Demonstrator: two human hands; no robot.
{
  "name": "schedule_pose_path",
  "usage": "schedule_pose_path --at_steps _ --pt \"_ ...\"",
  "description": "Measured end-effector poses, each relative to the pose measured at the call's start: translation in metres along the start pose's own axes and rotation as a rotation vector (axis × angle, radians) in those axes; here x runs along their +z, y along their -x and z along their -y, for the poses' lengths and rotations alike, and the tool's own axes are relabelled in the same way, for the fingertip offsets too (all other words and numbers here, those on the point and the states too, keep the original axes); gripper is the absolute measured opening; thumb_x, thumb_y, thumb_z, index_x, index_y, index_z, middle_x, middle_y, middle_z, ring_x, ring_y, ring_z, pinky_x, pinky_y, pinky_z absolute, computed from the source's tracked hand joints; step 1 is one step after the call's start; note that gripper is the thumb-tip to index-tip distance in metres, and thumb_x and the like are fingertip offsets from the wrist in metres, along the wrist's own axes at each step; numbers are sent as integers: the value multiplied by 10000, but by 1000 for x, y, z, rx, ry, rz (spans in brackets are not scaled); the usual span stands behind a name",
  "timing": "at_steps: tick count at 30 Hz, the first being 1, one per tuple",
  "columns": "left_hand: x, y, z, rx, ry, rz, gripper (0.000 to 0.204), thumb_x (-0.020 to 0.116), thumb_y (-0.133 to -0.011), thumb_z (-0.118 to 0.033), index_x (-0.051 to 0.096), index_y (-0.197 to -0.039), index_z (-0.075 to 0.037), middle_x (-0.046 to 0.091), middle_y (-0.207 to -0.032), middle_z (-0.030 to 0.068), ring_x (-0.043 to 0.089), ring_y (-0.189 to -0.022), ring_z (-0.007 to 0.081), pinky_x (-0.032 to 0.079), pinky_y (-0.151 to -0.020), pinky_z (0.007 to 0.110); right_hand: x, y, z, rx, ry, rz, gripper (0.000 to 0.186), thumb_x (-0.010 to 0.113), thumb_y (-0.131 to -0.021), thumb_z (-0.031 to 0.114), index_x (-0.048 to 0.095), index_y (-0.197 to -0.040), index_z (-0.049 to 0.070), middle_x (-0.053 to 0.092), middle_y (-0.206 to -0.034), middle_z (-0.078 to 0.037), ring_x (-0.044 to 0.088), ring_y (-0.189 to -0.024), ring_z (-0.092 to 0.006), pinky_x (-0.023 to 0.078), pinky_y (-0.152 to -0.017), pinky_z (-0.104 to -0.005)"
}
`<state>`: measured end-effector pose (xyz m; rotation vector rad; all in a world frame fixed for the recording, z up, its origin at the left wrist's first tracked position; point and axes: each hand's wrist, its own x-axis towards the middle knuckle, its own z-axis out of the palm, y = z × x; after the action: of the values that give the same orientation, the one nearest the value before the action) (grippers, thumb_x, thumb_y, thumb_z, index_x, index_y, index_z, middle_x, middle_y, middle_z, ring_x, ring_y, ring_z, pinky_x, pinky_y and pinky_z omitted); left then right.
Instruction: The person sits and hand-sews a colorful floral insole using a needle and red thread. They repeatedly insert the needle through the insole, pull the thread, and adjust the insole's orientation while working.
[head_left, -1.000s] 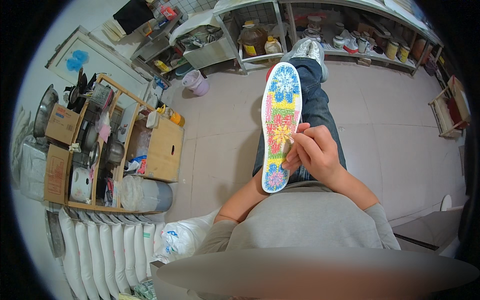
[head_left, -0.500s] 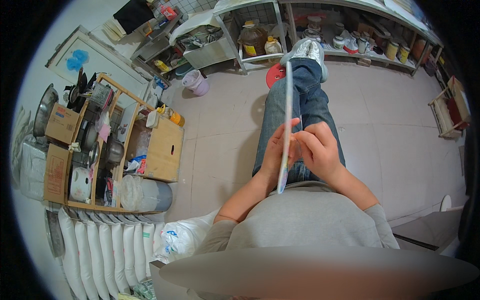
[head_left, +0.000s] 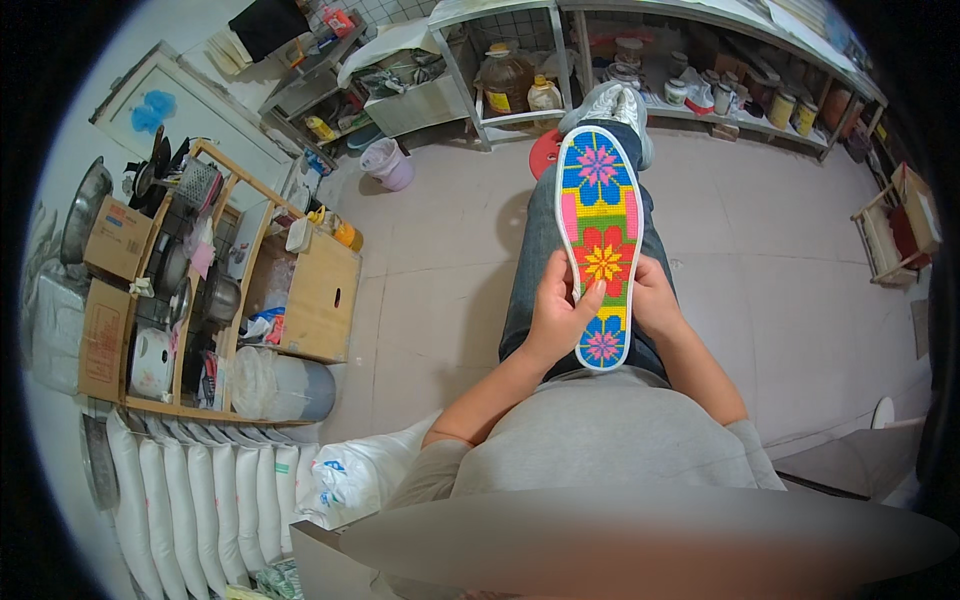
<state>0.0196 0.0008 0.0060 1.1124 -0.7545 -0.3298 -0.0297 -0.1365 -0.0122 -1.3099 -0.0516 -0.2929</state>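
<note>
A shoe insole (head_left: 603, 225) with a white rim stands face up before me, toe end away from me. Bright cross-stitch covers it: blue, pink, red, yellow and green flower shapes. My left hand (head_left: 560, 312) grips its left edge, the thumb pressed on the stitched face and the fingers behind. By the right edge is my right hand (head_left: 656, 300), its fingers out of sight behind the insole, so what they hold does not show. Below the insole are my legs in jeans (head_left: 530, 270), stretched out and crossed, with shoes (head_left: 612, 108) at the far end.
A red round stool (head_left: 544, 153) shows beside my shoes. Left stands a wooden shelf (head_left: 232, 345) with pots and boxes, next to a grey bin (head_left: 303, 388) and white sacks (head_left: 200, 500). A lilac bucket (head_left: 388, 164) is farther off. Metal shelving (head_left: 690, 108) with jars lines the back.
The insole has turned from edge-on to showing its stitched face. My right hand, earlier pinched close to the left one, has moved behind the insole's right edge.
</note>
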Motion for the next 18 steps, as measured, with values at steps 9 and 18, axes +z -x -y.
schedule_pose_path --at_steps 9,18 --pt "0 4 -3 -116 90 4 300 488 -885 4 442 -1181 9 555 -1110 72 529 -1008 109 431 -881 264 -1 10 30 -580 802 -450 172 629 -780 5 630 -947 46 537 -969 -84 534 -847 -187 451 -720 -277" --pt "-1 3 5 -171 64 24 279 499 -883 -7 494 -1160 17 574 -1079 61 535 -983 102 435 -865 257 8 0 42 -881 1100 -172 159 674 -674 27 616 -813 77 593 -867 -41 549 -748 -201 414 -670 -332"
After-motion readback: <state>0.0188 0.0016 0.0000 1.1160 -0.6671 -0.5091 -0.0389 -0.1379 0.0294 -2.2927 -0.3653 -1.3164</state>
